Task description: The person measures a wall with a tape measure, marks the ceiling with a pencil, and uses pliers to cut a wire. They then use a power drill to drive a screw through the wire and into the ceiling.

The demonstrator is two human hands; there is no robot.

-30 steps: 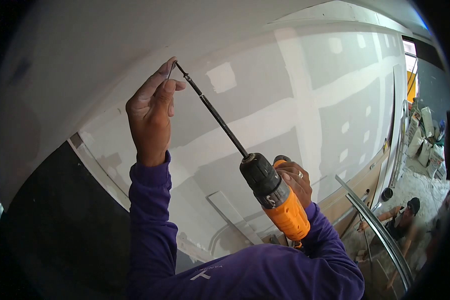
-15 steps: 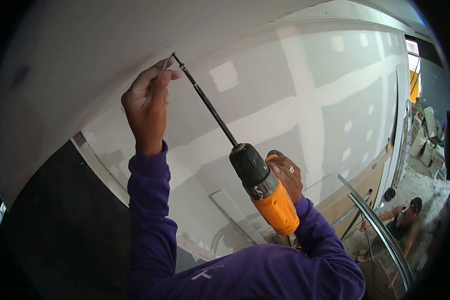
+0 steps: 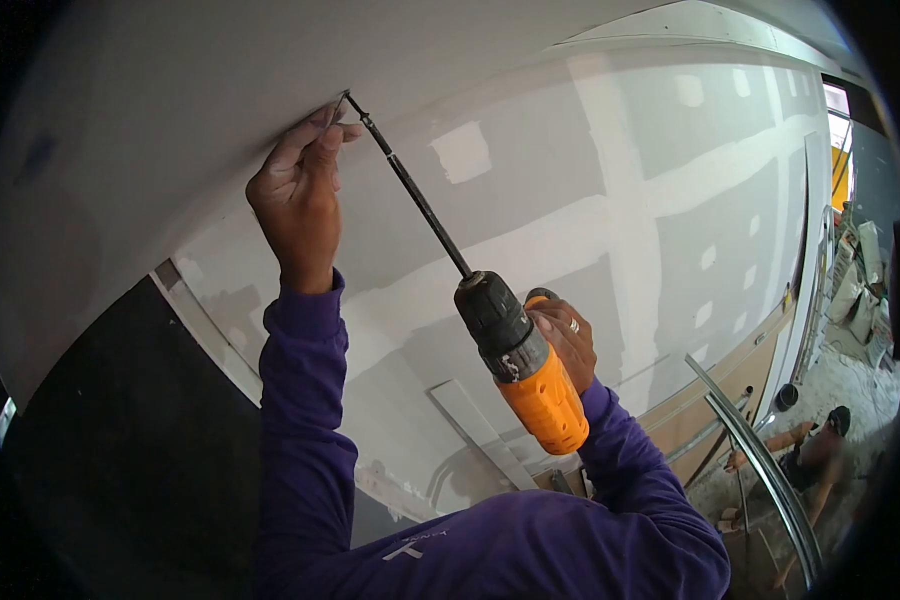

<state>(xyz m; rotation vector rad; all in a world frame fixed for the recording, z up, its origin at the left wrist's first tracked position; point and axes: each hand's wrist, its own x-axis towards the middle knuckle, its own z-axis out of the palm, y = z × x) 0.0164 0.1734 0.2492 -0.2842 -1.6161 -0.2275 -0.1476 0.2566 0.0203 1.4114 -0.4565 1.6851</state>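
Note:
My right hand (image 3: 567, 335) wraps round the grip of an orange and black cordless drill (image 3: 538, 385), which points up and to the left. A long dark bit (image 3: 415, 200) runs from the chuck to the ceiling panel (image 3: 220, 100), its tip at or very near the surface. Beside that tip, my left hand (image 3: 305, 190) is raised with the fingertips pinched on a thin wire-like piece (image 3: 338, 106). The piece reaches up to the bit's end; its exact kind is too small to make out.
A grey board wall (image 3: 510, 230) with pale filler patches stands ahead. Long metal channels (image 3: 770, 470) slope at the lower right, near a crouching person (image 3: 810, 460). Bags (image 3: 855, 290) are piled farther right. A narrow board (image 3: 480, 430) leans low against the wall.
Both hands and the drill have shifted slightly upward, bringing the bit's tip closer to the ceiling panel. The view has moved a little, and the person at the right has bent lower.

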